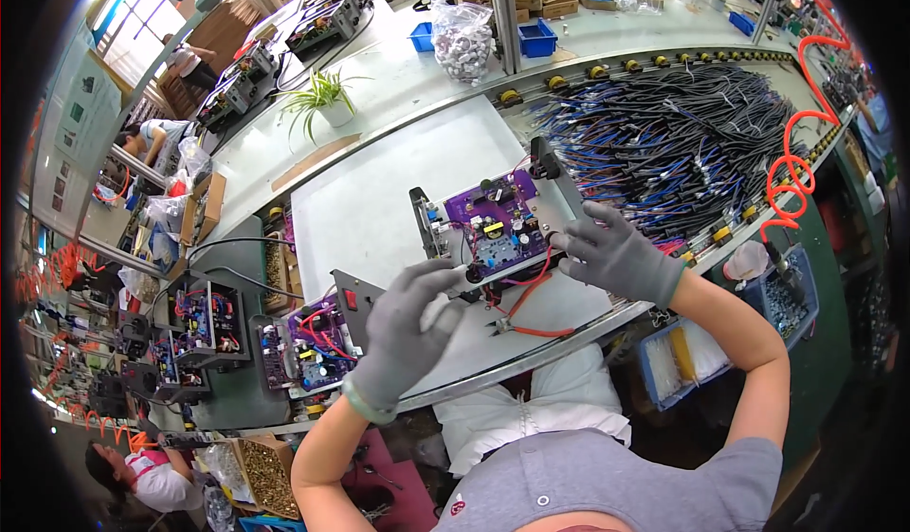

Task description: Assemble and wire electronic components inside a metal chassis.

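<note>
A purple circuit board (pixel 493 224) with capacitors, a yellow-wrapped transformer and red wires sits in a partly built unit with dark panels at its ends. It rests on a white work surface in front of me. My left hand (pixel 409 328), in a grey glove, is at the unit's near left corner. Its fingertips touch the near edge and its thumb stands apart below. At the board's right side is my right hand (pixel 614 252), also gloved, with fingers spread and tips beside the red wires. Orange-handled cutters (pixel 531 330) lie just below the unit.
A large heap of black and blue cables (pixel 673 134) covers the bench at right. Left of me stand other units (pixel 318 342) with purple boards. A coiled orange air hose (pixel 791 167) hangs at right, above a blue bin (pixel 785 295). A potted plant (pixel 334 110) is beyond. Other people work at left.
</note>
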`<state>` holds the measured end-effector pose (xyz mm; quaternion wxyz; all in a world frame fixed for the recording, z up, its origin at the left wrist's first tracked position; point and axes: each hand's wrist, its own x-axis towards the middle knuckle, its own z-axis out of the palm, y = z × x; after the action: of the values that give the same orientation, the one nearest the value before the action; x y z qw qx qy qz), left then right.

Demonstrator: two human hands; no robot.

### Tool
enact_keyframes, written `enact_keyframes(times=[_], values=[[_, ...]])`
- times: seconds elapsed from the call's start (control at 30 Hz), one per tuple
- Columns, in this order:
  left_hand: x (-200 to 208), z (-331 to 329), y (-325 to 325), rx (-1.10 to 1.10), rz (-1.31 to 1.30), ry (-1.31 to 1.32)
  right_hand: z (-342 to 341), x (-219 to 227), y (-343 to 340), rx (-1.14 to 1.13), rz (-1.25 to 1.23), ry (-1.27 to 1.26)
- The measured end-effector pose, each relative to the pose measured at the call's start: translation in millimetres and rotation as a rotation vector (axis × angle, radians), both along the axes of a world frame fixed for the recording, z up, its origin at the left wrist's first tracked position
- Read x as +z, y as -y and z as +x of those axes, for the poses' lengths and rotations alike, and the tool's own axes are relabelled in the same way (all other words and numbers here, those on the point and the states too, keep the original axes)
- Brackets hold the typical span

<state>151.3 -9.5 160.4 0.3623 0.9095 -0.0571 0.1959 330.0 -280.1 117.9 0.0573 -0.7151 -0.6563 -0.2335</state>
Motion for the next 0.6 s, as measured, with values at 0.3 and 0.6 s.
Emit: enact_keyframes(times=[0.3, 0.6], values=[[6, 66, 58, 0.006, 0.335, 0.182, 27, 2, -38, -0.106, 0.256, -0.273], [-2, 118, 50, -0.003, 0.853, 0.246, 33, -3, -57, -0.135, 0.374, -0.445]])
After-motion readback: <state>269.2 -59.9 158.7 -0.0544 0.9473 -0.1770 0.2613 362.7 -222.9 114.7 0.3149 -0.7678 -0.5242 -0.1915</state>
